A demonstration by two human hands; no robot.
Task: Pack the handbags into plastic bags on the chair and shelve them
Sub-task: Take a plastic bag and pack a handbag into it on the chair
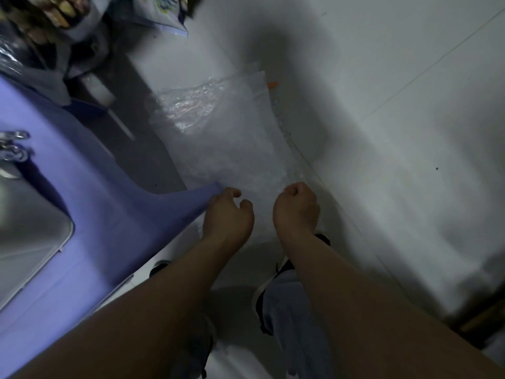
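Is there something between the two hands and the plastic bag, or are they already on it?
Nothing visible stands between them. The left hand and right hand both meet the near edge of the plastic bag, which stretches away over the floor beside the purple chair.

Both hands grip near edge of clear plastic bag (226, 138), held out over pale floor (396, 132). Left hand (228, 214) curled loosely beside purple chair (90, 203); right hand (296, 207) fisted.
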